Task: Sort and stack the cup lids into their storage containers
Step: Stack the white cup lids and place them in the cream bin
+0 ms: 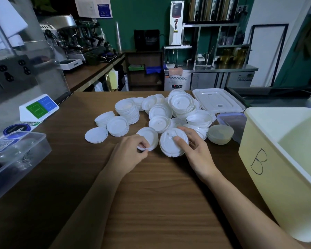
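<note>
Bare forearms fill the near edge of my view and lead up to the hands, which work close together over the wooden tabletop. My left hand pinches the near rim of a flat lid, fingers curled around its edge. My right hand holds a sip lid tipped up on its edge, thumb pressed on its top face and fingers wrapped around its far side. The two lids sit just beside each other.

I judge these lids to be very light, thin plastic. They are springy, not stiff, somewhat slick, and likely to crease if squeezed across the middle. The rim is the place to hold them, with a gentle pinch. Nested stacks can probably be lifted whole from the sides.

Beyond my hands sprawls the pile of lids, some in short stacks and some loose, with flat and sip types mixed together. To the right, the yellow bin marked B stands open. A clear tub sits at the left edge, well apart from the pile.
</note>
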